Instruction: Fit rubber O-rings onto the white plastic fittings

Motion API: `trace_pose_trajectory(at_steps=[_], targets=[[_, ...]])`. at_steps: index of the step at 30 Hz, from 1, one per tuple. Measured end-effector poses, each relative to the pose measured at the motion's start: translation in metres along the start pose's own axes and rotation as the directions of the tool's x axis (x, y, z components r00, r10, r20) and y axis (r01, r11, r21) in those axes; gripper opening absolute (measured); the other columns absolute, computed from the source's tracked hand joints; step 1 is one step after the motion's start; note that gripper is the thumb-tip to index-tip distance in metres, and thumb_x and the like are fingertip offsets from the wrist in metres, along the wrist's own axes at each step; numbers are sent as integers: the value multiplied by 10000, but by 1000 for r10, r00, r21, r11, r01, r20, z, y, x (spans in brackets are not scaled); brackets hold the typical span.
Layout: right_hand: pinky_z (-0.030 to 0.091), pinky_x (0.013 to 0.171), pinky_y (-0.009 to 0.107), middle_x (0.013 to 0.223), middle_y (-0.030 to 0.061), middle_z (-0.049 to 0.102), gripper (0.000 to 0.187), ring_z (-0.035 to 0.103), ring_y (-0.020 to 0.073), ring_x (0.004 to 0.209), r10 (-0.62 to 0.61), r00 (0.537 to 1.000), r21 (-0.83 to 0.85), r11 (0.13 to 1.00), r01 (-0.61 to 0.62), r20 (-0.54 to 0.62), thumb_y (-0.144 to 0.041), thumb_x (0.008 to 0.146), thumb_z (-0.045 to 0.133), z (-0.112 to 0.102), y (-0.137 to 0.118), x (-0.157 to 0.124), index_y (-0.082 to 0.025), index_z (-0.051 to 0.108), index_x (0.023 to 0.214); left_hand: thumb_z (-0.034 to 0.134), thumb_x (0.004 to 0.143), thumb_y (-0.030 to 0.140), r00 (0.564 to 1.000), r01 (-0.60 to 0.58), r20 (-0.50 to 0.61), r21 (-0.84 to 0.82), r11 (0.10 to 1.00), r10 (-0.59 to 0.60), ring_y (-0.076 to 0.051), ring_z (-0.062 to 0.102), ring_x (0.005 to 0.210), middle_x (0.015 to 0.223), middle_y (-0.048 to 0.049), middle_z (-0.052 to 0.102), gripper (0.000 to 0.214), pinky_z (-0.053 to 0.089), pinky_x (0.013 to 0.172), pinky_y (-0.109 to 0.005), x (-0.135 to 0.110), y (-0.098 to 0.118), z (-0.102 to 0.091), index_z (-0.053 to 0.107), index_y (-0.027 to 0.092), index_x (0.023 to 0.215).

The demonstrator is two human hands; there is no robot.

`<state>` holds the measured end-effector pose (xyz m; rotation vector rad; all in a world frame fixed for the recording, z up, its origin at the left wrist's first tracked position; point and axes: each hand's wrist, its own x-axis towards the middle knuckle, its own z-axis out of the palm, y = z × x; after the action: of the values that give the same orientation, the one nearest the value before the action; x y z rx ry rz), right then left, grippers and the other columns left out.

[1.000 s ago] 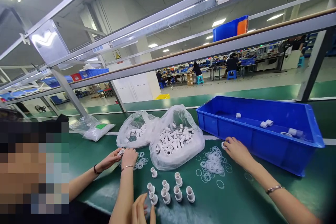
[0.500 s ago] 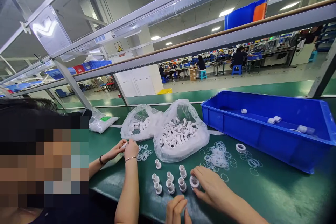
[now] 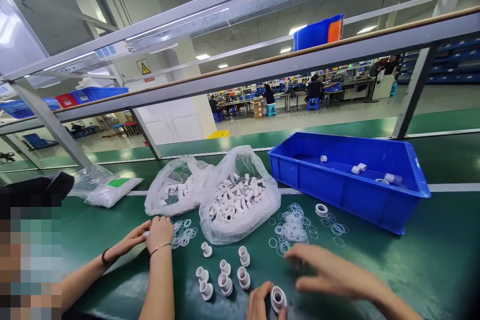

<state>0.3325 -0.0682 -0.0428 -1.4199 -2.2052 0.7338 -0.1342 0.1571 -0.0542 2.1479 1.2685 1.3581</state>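
My left hand (image 3: 260, 302) is closed round a white plastic pipe fitting (image 3: 278, 299), its open end facing up, at the bottom of the view. Up and to the right, my right hand (image 3: 326, 270) is open with fingers stretched and slightly blurred, just below a pile of thin clear rings (image 3: 294, 225). To the left of my left hand, several similar white fittings (image 3: 225, 282) stand upright on the green table (image 3: 375, 280).
Two clear plastic bags (image 3: 240, 232) of white fittings lie behind. A blue bin (image 3: 337, 195) with a few white pieces stands back right, near a thick white ring (image 3: 321, 210). On the left, a co-worker's hands (image 3: 159, 235) work beside more rings (image 3: 183, 234).
My right hand has let go of the white fitting and moved right toward the clear rings. My left hand now holds that fitting. The view has turned to the right.
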Motion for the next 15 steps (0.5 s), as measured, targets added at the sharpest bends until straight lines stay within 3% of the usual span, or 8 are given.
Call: trace_pose_trajectory(at_steps=[2, 4, 6, 8, 11, 13, 15], targets=[[541, 783, 299, 1088, 25, 667, 201, 637, 209, 938, 89, 967, -196, 971, -137, -238, -361, 960, 536, -38, 32, 1, -290, 627, 1125, 568, 838, 507, 1000, -14, 13, -6, 1000, 14, -396, 537, 1133, 606, -74, 451, 369, 407, 899, -603, -2, -3, -7, 512, 283, 549], [525, 733, 364, 1023, 99, 644, 191, 622, 269, 914, 119, 881, -376, 872, -313, -457, -312, 948, 487, -64, 68, 5, -208, 644, 982, 613, 810, 502, 1000, -22, 10, -2, 1000, 22, -393, 584, 1102, 581, -64, 473, 294, 443, 895, -600, -1, -7, -9, 563, 302, 601], [509, 707, 416, 975, 147, 625, 168, 611, 319, 884, 118, 845, -426, 822, -378, -522, -283, 893, 510, -77, 99, 10, -179, 637, 861, 541, 835, 576, 1000, -20, -9, 17, 1000, 20, -396, 629, 1028, 502, -45, 408, 366, 471, 877, -613, 3, -13, -8, 556, 304, 592], [498, 674, 429, 935, 167, 618, 171, 607, 332, 837, 103, 848, -439, 819, -369, -520, -271, 869, 502, -80, 113, 14, -188, 619, 776, 327, 895, 635, 1000, -8, -28, 47, 999, 9, -380, 661, 964, 452, -34, 350, 513, 508, 825, -607, 7, -21, -4, 549, 306, 571], [495, 646, 429, 977, 204, 609, 259, 597, 343, 866, 39, 855, -456, 833, -313, -517, -278, 926, 409, -69, 94, 25, -192, 612, 790, 119, 915, 583, 1000, 21, 13, 95, 995, -22, -296, 707, 902, 536, -36, 516, 670, 552, 706, -487, 13, -34, 0, 656, 283, 648], [524, 688, 405, 1104, 191, 598, 276, 595, 317, 946, -25, 881, -453, 864, -218, -473, -296, 982, 379, -54, 59, 39, -191, 621, 901, 214, 899, 617, 995, 39, 83, 106, 994, -48, -282, 719, 910, 667, -50, 649, 602, 535, 605, -428, 15, -42, -1, 693, 308, 707], [545, 800, 327, 1234, 97, 574, 187, 601, 226, 1004, -117, 923, -435, 898, -59, -368, -315, 1013, 444, -31, 16, 58, -233, 612, 1006, 338, 856, 709, 988, 57, 136, 85, 995, -69, -328, 706, 950, 698, -63, 669, 496, 534, 557, -463, 15, -50, -2, 670, 368, 719]])
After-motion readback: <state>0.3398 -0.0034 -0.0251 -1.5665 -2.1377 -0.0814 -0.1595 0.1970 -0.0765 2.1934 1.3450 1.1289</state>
